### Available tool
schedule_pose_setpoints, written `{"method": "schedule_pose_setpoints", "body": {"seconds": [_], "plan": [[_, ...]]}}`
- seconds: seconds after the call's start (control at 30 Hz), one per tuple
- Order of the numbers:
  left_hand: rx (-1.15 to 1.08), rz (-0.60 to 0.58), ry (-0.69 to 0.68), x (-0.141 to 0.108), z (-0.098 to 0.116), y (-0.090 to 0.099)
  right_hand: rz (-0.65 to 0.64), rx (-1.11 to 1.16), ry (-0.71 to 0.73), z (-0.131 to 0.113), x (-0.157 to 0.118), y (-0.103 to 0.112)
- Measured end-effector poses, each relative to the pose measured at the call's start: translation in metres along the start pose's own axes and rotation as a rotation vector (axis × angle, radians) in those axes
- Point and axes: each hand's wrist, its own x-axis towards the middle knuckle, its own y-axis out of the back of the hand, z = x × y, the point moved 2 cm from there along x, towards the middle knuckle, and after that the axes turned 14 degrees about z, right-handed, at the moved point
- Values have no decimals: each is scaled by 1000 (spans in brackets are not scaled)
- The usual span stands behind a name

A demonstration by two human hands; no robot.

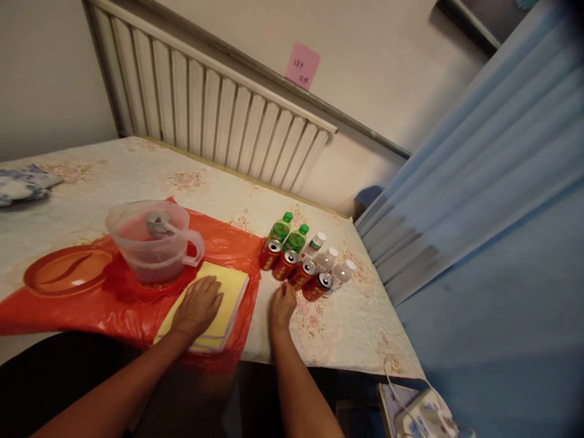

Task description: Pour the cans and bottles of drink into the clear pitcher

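My left hand [198, 307] lies flat on a folded yellow cloth [233, 286], fingers stretched out. My right hand [283, 306] is at the foot of the front row of red drink cans [286, 266], its fingers curled together by the third can [303, 277]; whether something is between them is hidden. Behind the cans stand two green-capped bottles [295, 239] and several white-capped bottles [325, 260]. Left of the cloth is a translucent plastic jug [152, 258] with a handle, holding a silvery object [157, 224] that I cannot make out fully.
Under the jug and cloth spreads a red plastic bag [216, 234], with an orange oval plate or lid [68, 277] at left. The floral tablecloth [205, 188] meets a radiator [214, 115] at the back. A blue curtain [456, 201] hangs at right, above a white device with cables [424, 420].
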Motion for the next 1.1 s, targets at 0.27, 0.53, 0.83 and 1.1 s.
{"method": "schedule_pose_setpoints", "body": {"seconds": [0.27,0.53,0.83,1.1], "plan": [[45,-12,-34,-1,-3,-3,101,-54,-104,26,7,34],[19,-6,-12,-1,-3,-3,111,-88,-125,35,16,38],[52,-32,-21,1,-2,-2,49,-90,-92,33,18,35],[42,-39,-6,1,-2,-1,38,-80,-93,34,17,35]]}}
